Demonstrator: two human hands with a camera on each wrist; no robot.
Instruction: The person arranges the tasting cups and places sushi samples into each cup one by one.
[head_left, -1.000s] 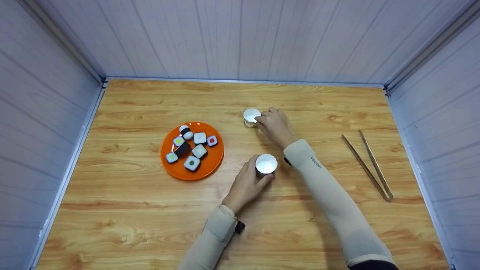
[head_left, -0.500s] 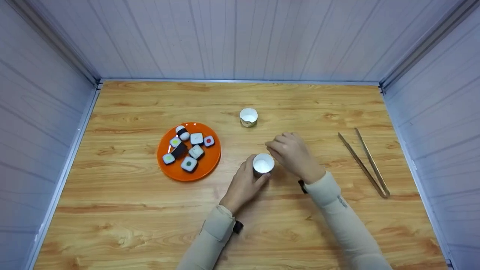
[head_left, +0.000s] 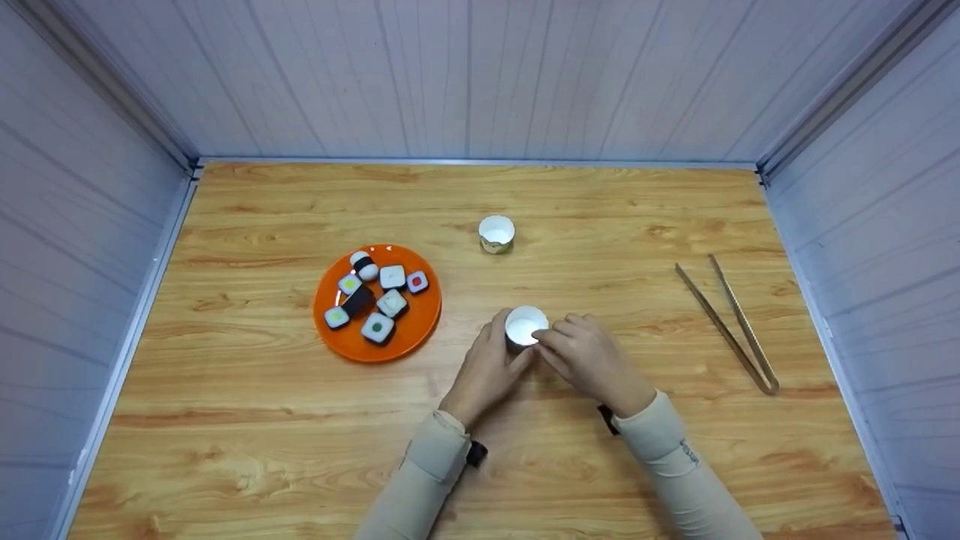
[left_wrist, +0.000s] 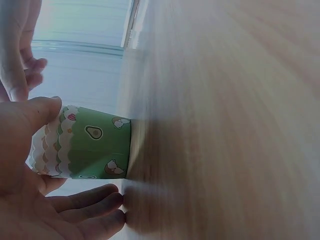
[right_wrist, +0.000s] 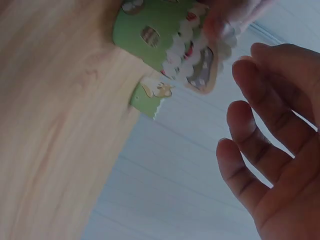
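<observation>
1. Nearest are two pale sleeves (head_left: 439,450), each with a small black thing by the wrist. They reach in over the wood tabletop (head_left: 262,465).
2. The left hand (head_left: 484,375) holds the near cup (head_left: 523,326). It curls around the cup's left side, with the thumb at the front.
3. The right hand (head_left: 592,364) is on the cup's other side, with its fingertips at the rim. Its fingers are bent, but I cannot tell if they pinch the cup.
4. So the near cup is between the two hands. It stands upright on the tabletop. It is white inside and green outside, with an avocado picture and a wavy top.
5. Metal tongs (head_left: 739,330) lie well off to the right of the hands, their tips apart and pointing away.
6. An orange plate (head_left: 409,345) sits to the left, apart from the hands. It holds eight little sushi pieces (head_left: 377,328).
7. Past the hands, the far cup (head_left: 496,234) stands upright too.
8. Farthest back is a pale wall (head_left: 375,82) with lines on it.
</observation>
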